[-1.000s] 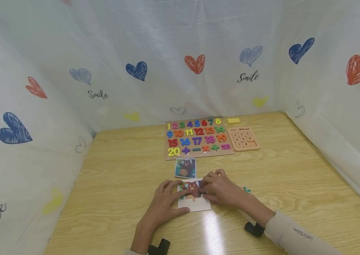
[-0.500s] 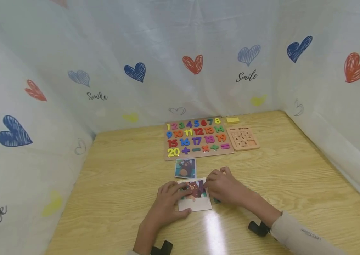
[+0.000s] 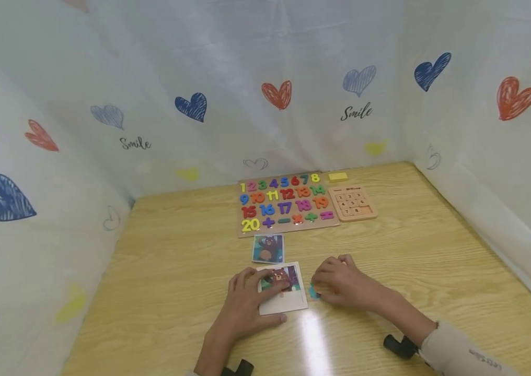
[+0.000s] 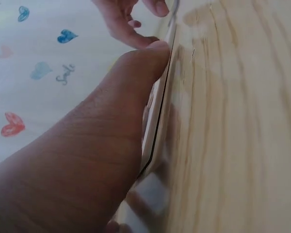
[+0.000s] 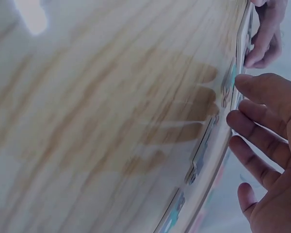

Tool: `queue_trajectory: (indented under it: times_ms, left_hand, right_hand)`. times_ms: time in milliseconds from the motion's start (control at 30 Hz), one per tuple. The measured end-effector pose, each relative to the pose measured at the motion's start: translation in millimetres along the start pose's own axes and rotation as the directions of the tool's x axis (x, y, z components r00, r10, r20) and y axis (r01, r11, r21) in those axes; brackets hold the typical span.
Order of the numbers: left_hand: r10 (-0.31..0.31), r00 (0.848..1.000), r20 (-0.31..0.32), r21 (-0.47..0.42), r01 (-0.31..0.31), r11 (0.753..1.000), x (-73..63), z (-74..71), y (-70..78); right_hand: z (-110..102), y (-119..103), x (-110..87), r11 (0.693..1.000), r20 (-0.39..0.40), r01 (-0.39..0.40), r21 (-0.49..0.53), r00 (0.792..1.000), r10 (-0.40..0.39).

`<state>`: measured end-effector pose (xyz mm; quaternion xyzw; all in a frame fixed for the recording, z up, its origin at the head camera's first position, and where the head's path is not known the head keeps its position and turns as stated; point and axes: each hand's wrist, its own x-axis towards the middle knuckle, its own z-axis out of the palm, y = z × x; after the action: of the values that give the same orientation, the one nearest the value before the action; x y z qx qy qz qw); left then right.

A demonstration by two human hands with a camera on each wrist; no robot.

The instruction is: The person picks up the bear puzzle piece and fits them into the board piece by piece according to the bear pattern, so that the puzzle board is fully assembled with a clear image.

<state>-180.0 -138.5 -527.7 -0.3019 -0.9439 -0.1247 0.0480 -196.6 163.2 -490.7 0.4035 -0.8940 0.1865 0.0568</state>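
Observation:
My left hand rests over a white puzzle board, its fingers on a partly filled bear picture. The thumb lies along the near edge, and the lower part of the board shows bare white. Just right of the board, my right hand is low over the table, fingertips at a small teal puzzle piece. In the right wrist view its thumb and fingers stand apart, the thumb tip right by a piece. More flat pieces lie on the table below that hand.
A bear picture card lies just beyond the board. Farther back are a colourful number board, a wooden sliding number puzzle and a yellow block. Heart-printed white sheeting encloses the table's back and sides.
My right hand has left the right side of the bear picture, where a purple piece now sits uncovered, and moved right to a teal piece. The left hand stays on the board.

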Motion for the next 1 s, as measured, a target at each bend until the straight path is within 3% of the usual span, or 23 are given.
queue_trajectory:
  times_ms: [233, 567, 733, 1000]
  left_hand:
    - [-0.019, 0.999, -0.027, -0.033, 0.018, 0.999, -0.9, 0.6, 0.4]
    - [-0.034, 0.999, -0.005, -0.092, 0.034, 0.995, -0.7, 0.2, 1.7]
    - [-0.058, 0.998, 0.003, -0.140, 0.057, 0.989, -0.8, -0.1, 1.2]
    - [-0.066, 0.998, 0.016, -0.144, 0.067, 0.987, -0.4, -4.0, -2.7]
  right_hand:
    - [5, -5, 5.7, 1.000, 0.032, 0.017, -0.014, 0.999, -0.016]
    - [7, -8, 8.8, 0.997, 0.049, -0.016, -0.072, 0.999, 0.020]
    - [2, -8, 7.2, 0.995, 0.011, -0.012, -0.097, 1.000, 0.013]
    - [-1, -6, 13.9, 0.992, -0.117, 0.095, -0.081, 0.988, -0.104]
